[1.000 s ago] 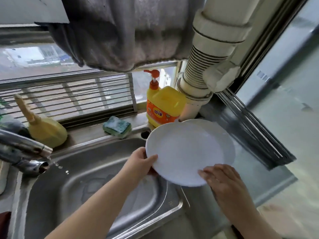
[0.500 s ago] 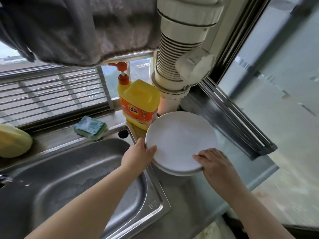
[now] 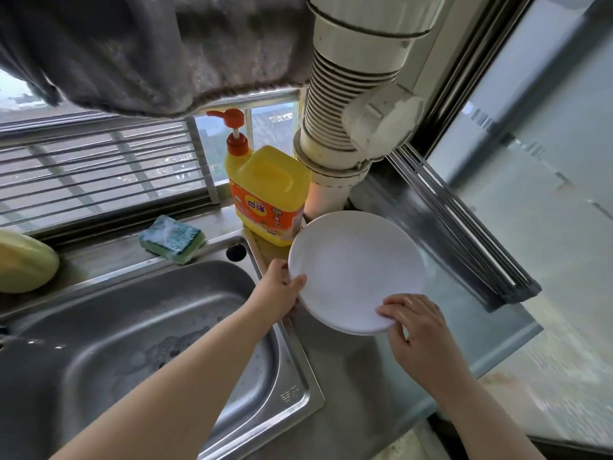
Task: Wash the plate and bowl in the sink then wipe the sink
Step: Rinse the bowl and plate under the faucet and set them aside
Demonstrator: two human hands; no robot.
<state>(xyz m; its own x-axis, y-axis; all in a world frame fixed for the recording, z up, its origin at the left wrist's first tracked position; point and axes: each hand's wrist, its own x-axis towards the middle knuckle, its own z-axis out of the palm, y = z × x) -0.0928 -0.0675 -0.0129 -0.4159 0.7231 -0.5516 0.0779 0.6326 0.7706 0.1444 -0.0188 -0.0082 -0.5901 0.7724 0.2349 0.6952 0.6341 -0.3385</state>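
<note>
A white round plate [image 3: 356, 270] is held tilted above the steel counter to the right of the sink [image 3: 159, 327]. My left hand [image 3: 280, 292] grips its left rim, thumb on the face. My right hand [image 3: 419, 327] holds the lower right rim, with its fingers curled over the edge. The steel sink basin lies at lower left with patches of foam on its floor. A soapy green sponge [image 3: 171, 239] lies on the ledge behind the sink. No bowl is in view.
A yellow detergent pump bottle [image 3: 265, 194] stands just behind the plate. A white ribbed pipe [image 3: 348, 104] comes down beside it. A grey cloth [image 3: 159, 51] hangs overhead. A rolled steel rack [image 3: 464, 234] runs along the right wall. A yellow object [image 3: 23, 265] sits at far left.
Both hands have carried the plate from over the sink's right edge to above the counter on the right. My view has turned right, so the tap has left the frame.
</note>
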